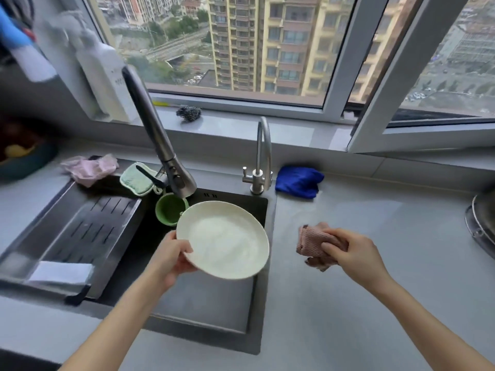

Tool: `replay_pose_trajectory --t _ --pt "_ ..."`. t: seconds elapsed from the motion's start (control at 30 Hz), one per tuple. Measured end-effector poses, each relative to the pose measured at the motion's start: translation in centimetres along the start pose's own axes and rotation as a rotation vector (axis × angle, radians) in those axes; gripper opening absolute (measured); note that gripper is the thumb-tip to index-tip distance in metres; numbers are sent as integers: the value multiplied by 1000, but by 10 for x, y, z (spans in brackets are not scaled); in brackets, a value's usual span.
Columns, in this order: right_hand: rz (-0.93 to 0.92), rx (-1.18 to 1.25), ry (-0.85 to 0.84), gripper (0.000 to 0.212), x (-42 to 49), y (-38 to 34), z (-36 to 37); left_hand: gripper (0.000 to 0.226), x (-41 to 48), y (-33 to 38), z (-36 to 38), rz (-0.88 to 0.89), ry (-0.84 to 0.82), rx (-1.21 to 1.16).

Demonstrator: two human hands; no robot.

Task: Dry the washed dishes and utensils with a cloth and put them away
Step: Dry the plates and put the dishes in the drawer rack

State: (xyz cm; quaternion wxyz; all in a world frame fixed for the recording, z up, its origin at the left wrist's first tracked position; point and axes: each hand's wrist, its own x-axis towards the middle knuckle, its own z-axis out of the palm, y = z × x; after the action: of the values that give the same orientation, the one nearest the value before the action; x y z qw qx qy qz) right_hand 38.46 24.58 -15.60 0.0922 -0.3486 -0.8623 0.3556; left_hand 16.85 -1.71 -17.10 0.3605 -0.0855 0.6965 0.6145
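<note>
- The left hand [175,254] grips a cream plate [222,239] by its near-left rim, thumb on the upper face and fingers curled beneath, holding it tilted above the dark sink [203,303].
- The right hand [351,250] clutches a crumpled pink cloth [312,243], fingers curled over it, right of the sink and low over the grey counter [361,303]; I cannot tell whether the cloth touches the surface.
- Plate and cloth are apart, the sink's right edge showing between them.
- A green cup [169,210] sits at the back of the sink, just behind the plate's far-left edge and under the head of the tall dark faucet [160,140].
- A slotted draining tray [88,228] fills the left part of the sink.
- A pale green pad [135,178] and a crumpled light pink rag [89,168] lie on the sink's back-left rim.
- A small steel tap [259,162] stands at the sink's back-right corner, with a folded blue cloth [298,182] just to its right on the counter.
- A dark scouring ball [188,113] rests on the window ledge behind the sink, and a white pump bottle [103,68] stands there further left.
- The edge of a metal pan [482,223] shows far right of the sink.
</note>
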Motion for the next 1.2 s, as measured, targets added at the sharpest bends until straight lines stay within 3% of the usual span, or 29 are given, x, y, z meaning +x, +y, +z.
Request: replay_pose_trajectory --t 0.1,0.2,0.27,0.33,0.4,0.5,0.6,0.67,0.77,0.83,0.9,1.0,1.1,1.2 --pt "-82 -10 -37 21 2 -29 25 30 -5 25 -24 31 114 194" --pt "-203 -66 -77 19 3 -53 48 43 -6 43 -36 110 215 636" --pt "-270 -117 -97 17 4 -66 62 31 -4 44 -41 173 272 882" --pt "-328 -167 -75 18 4 -78 76 24 4 40 -47 234 302 968" --pt "-384 -176 -52 27 1 -91 90 21 10 35 -56 260 290 943" --pt "-389 -98 -27 31 -2 -107 115 18 14 24 -69 268 224 709" --pt "-425 98 -54 27 -8 -128 138 39 14 14 -68 311 214 478" --pt "-497 165 -196 28 -14 -139 155 48 11 12 -63 325 222 403" --pt "-519 206 -487 31 -23 -146 179 41 8 14 -59 318 184 250" --pt "-508 246 -541 38 -24 -151 190 41 7 18 -57 303 136 165" --pt "-573 199 -451 53 -19 -157 200 44 8 18 -53 309 110 156" --pt "-631 8 -311 58 5 -160 211 45 6 13 -47 257 84 111" --pt "-489 -171 -230 63 40 -151 216 41 3 11 -42 223 95 70" --pt "-224 -421 -151 57 54 -134 220 46 3 13 -34 253 188 61"
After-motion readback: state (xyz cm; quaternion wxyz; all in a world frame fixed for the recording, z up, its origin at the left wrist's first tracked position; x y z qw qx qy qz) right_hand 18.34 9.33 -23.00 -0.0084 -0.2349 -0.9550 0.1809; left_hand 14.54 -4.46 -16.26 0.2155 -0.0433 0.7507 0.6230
